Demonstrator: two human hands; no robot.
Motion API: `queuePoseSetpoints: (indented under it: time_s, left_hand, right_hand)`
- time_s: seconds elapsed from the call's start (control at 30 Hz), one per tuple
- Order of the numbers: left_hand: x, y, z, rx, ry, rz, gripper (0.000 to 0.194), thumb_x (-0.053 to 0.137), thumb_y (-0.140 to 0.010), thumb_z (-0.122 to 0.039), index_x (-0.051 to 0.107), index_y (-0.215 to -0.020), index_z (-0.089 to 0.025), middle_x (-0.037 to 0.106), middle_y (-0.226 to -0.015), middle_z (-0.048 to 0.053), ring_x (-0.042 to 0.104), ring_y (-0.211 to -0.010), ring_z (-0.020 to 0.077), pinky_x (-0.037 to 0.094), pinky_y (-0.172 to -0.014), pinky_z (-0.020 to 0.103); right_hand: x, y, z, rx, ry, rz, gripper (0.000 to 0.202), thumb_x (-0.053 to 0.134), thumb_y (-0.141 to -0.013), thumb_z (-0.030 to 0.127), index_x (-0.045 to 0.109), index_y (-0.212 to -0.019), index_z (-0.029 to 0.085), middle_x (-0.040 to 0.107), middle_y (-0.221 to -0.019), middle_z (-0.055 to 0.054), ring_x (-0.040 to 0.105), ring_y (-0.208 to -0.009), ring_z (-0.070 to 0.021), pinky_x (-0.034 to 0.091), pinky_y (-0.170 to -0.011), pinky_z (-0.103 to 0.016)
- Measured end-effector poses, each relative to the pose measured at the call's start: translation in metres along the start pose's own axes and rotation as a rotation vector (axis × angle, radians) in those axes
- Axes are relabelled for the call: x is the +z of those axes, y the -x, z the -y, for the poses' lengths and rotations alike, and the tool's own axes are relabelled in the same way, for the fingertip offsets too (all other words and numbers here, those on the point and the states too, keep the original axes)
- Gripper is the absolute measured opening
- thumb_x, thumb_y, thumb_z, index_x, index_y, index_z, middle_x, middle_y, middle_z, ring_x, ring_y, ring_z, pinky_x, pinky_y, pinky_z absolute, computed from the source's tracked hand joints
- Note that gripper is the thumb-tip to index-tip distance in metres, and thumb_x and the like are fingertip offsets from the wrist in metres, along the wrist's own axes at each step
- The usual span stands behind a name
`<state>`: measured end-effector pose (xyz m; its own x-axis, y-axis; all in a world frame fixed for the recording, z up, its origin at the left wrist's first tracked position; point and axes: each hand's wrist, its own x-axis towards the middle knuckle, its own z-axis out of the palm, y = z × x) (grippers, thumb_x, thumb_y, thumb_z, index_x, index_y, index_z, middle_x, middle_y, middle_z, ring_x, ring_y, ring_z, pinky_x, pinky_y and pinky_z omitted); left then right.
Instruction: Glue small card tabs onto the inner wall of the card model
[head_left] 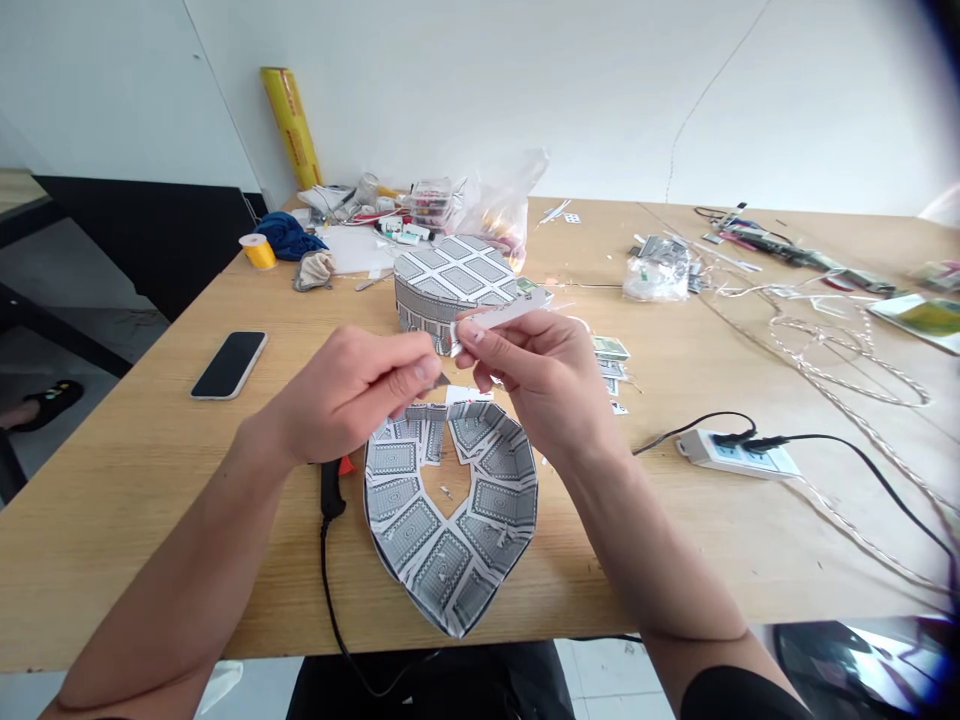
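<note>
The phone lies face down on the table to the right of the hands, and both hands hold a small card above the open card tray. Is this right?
One detail is wrong: the phone lies to the left of the hands, not the right, as the head view shows. The rest stands: the left hand and right hand hold a small card above the open card tray on the table.

I could not read any text here; the print on the yellow roll (pixel 291 125) was too small for me.
</note>
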<state>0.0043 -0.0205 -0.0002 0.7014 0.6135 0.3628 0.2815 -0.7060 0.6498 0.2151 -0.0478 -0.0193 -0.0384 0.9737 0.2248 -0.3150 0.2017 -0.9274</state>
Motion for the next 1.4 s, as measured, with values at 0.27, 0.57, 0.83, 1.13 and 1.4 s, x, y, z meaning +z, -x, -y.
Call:
queuePoseSetpoints:
  time_s: [0.27, 0.57, 0.83, 1.13, 1.4]
  left_hand:
    - [0.0023, 0.0026, 0.0019, -0.146, 0.014, -0.257, 0.042, 0.049, -0.114, -0.043, 0.058, -0.080, -0.020, 0.057, -0.062, -0.003, 0.051, -0.053, 0.0087, 0.041, -0.052, 0.027]
    - [0.0019, 0.0017, 0.0037, -0.177, 0.022, -0.248, 0.041, 0.048, -0.113, -0.044, 0.056, -0.081, -0.021, 0.058, -0.064, -0.003, 0.051, -0.053, 0.0095, 0.041, -0.051, 0.027]
    - [0.0005, 0.0011, 0.0054, -0.200, 0.059, -0.239, 0.041, 0.049, -0.112, -0.043, 0.055, -0.078, -0.021, 0.057, -0.064, -0.002, 0.050, -0.055, 0.0105, 0.041, -0.050, 0.026]
    - [0.0004, 0.0008, 0.0056, -0.162, 0.041, -0.192, 0.040, 0.048, -0.111, -0.039, 0.050, -0.075, -0.021, 0.054, -0.062, -0.002, 0.048, -0.054, 0.0113, 0.040, -0.049, 0.026]
    - [0.0018, -0.0002, 0.0037, -0.122, -0.008, -0.190, 0.040, 0.048, -0.112, -0.036, 0.052, -0.075, -0.021, 0.055, -0.061, -0.003, 0.049, -0.054, 0.0107, 0.040, -0.052, 0.027]
  right_hand:
    - [0.0014, 0.0012, -0.0057, 0.047, 0.000, 0.102, 0.006, 0.089, -0.090, 0.029, 0.088, -0.094, 0.026, 0.079, -0.083, -0.001, 0.070, -0.077, -0.0146, 0.055, -0.070, -0.029]
    - [0.0005, 0.0005, -0.0083, 0.033, 0.034, 0.134, 0.008, 0.081, -0.095, 0.026, 0.086, -0.089, 0.023, 0.071, -0.081, 0.001, 0.057, -0.070, -0.0103, 0.047, -0.065, -0.027]
    - [0.0027, 0.0015, -0.0029, 0.074, 0.046, 0.140, 0.015, 0.092, -0.085, 0.028, 0.079, -0.090, 0.021, 0.078, -0.080, -0.001, 0.068, -0.073, -0.0135, 0.049, -0.062, -0.027]
    - [0.0000, 0.0008, -0.0030, 0.104, 0.097, 0.172, 0.021, 0.088, -0.091, 0.040, 0.081, -0.084, 0.022, 0.077, -0.079, -0.001, 0.062, -0.068, -0.0124, 0.049, -0.065, -0.028]
    - [0.0007, 0.0015, -0.0051, 0.127, 0.079, 0.213, 0.019, 0.087, -0.091, 0.031, 0.079, -0.078, 0.020, 0.074, -0.074, 0.000, 0.059, -0.065, -0.0114, 0.046, -0.063, -0.027]
